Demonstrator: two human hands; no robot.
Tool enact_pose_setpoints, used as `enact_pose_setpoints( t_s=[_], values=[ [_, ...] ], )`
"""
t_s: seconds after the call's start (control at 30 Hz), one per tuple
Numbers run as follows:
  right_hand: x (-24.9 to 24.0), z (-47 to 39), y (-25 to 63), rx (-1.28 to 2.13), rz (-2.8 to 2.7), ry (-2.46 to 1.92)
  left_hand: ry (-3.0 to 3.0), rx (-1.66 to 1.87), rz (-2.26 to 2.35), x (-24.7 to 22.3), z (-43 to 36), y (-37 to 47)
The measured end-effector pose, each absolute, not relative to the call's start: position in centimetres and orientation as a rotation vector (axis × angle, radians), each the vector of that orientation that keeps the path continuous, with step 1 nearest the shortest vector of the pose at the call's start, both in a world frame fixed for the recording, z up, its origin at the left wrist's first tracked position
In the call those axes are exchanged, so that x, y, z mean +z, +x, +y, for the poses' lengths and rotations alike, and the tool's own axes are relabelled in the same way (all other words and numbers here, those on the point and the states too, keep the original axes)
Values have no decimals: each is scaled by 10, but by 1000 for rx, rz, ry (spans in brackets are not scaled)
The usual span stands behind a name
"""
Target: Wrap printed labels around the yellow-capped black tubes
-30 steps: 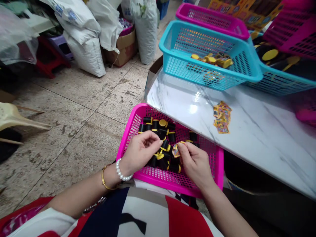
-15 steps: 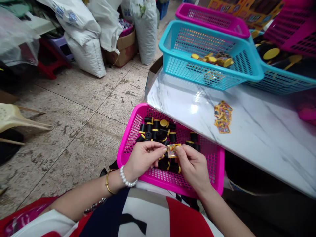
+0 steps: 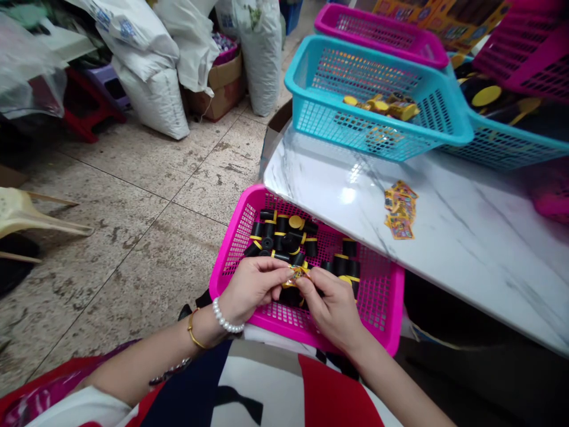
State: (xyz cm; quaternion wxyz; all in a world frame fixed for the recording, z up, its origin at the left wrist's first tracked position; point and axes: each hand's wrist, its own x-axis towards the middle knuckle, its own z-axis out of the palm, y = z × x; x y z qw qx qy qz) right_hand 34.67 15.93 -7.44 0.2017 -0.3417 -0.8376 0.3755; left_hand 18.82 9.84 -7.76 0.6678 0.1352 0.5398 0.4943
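Between my two hands is a small yellow printed wrapper (image 3: 297, 273), pinched from both sides. My left hand (image 3: 254, 281), with a pearl bracelet at the wrist, grips its left part between thumb and forefinger. At its right edge, the thumb and forefinger of my right hand (image 3: 331, 299) are closed on it. Fingertips cover much of the wrapper. Both hands are over a pink basket (image 3: 394, 314) holding many black cylinders with yellow caps (image 3: 293, 240). Some of the cylinders are hidden under my hands.
A white marbled table (image 3: 329, 184) overhangs the basket's far side. On it lie a few flat yellow printed labels (image 3: 401, 210) and a blue basket (image 3: 377, 133) with yellow and black pieces. White sacks (image 3: 151, 101) and a cream stool (image 3: 26, 213) stand on the floor at left.
My right hand has moved left, closer to my left hand. The wrapper, flat and more visible before, is now bunched between the fingertips.
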Motion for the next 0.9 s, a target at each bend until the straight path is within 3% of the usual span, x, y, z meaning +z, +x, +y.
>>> enact_pose_setpoints(
  t_s=[0.17, 0.33, 0.43, 0.9],
  values=[
    [-68, 177, 351, 1070, -2429, -910, 288, 1145, 1267, -82, 93, 184],
    [-76, 212, 349, 366, -2664, -1208, 305, 1084, 1266, -83, 90, 182],
    [-91, 220, 344, 167, -2866, -1292, 329, 1038, 1265, -81, 90, 181],
    [-94, 243, 331, 484, -2829, -1385, 361, 912, 1251, -79, 95, 185]
  ],
)
